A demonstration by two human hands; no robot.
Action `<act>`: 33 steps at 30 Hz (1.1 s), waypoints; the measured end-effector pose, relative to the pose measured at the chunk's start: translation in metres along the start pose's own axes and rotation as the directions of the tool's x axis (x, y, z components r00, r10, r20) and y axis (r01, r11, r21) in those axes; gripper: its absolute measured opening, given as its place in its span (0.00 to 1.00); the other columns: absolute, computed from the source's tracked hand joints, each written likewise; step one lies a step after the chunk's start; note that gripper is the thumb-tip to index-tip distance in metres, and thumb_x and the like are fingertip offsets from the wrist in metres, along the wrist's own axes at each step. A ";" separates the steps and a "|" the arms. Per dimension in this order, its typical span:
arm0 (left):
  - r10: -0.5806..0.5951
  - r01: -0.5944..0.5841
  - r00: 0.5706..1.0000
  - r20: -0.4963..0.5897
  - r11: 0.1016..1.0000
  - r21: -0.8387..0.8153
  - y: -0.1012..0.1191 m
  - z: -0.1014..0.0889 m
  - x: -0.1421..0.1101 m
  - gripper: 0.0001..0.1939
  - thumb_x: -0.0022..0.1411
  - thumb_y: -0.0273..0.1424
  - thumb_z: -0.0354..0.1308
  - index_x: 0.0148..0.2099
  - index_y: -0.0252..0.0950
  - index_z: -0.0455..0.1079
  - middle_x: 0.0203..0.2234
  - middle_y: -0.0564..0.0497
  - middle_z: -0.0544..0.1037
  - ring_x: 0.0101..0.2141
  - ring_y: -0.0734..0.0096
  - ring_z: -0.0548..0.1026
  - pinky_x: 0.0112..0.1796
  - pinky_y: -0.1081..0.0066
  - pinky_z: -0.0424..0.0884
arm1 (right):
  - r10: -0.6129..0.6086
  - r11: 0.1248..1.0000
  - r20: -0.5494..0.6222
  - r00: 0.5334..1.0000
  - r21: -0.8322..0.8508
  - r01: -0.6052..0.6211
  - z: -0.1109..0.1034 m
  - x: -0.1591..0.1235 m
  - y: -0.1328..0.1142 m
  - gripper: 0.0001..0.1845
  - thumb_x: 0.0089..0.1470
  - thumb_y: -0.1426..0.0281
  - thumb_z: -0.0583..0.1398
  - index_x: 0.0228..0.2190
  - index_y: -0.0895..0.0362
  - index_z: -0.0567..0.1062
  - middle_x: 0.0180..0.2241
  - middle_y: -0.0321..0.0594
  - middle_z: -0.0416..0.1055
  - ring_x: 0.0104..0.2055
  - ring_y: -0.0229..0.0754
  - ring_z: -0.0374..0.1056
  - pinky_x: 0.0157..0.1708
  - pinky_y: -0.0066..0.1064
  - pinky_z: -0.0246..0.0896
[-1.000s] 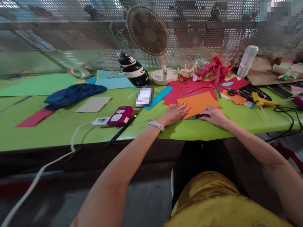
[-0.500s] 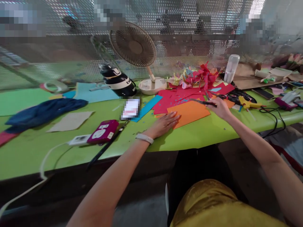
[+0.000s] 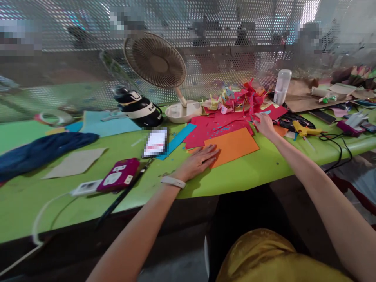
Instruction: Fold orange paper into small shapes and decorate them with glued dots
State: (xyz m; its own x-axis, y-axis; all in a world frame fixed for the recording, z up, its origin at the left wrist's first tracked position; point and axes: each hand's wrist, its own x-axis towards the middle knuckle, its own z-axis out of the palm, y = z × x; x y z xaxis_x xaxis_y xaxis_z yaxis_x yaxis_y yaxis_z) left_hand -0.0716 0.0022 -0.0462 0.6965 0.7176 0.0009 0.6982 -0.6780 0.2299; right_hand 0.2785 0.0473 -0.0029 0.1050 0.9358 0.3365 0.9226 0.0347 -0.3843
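One right hand point(image 3: 264, 124), contents unclear.

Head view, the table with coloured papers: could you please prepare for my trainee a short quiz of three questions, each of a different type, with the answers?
1. True or false: the fingers of the left hand rest on the orange sheet.
2. Which colour is the glue gun? A) blue B) yellow C) purple
3. Fill in the missing word: the pale wristband is on the person's ____ wrist.

Key: 1. true; 2. B; 3. left
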 end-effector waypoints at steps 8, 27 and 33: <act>0.036 -0.036 0.998 -0.042 0.999 -0.001 -0.004 0.003 -0.001 0.28 0.74 0.47 0.37 0.71 0.48 0.57 0.70 0.51 0.56 0.69 0.65 0.53 0.67 0.55 0.47 | 0.036 0.999 0.199 0.979 0.018 -0.041 0.002 -0.028 -0.013 0.11 0.59 0.62 0.62 0.34 0.56 0.80 0.37 0.46 0.79 0.41 0.49 0.75 0.39 0.36 0.66; -0.028 0.027 0.999 -0.024 0.999 -0.024 0.004 -0.016 0.006 0.34 0.70 0.51 0.42 0.71 0.41 0.58 0.69 0.46 0.58 0.67 0.58 0.61 0.65 0.57 0.57 | -0.102 0.969 0.178 0.979 0.240 0.058 0.008 -0.027 -0.007 0.12 0.59 0.64 0.62 0.28 0.59 0.78 0.26 0.39 0.75 0.29 0.39 0.68 0.31 0.30 0.55; -0.058 0.053 0.966 -0.252 0.998 -0.026 0.019 -0.031 0.026 0.35 0.71 0.51 0.41 0.70 0.35 0.58 0.70 0.42 0.57 0.70 0.57 0.53 0.67 0.56 0.51 | -0.245 0.966 0.113 0.963 0.112 0.233 0.006 -0.031 -0.011 0.12 0.65 0.66 0.56 0.34 0.57 0.77 0.38 0.44 0.78 0.39 0.42 0.71 0.37 0.30 0.56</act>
State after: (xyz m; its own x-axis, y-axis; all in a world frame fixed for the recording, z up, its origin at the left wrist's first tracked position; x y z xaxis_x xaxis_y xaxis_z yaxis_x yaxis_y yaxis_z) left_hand -0.0449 0.0128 -0.0115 0.5908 0.7725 0.2328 0.7296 -0.6347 0.2547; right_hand 0.2625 0.0198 -0.0142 -0.1669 0.9321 0.3214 0.8740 0.2908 -0.3894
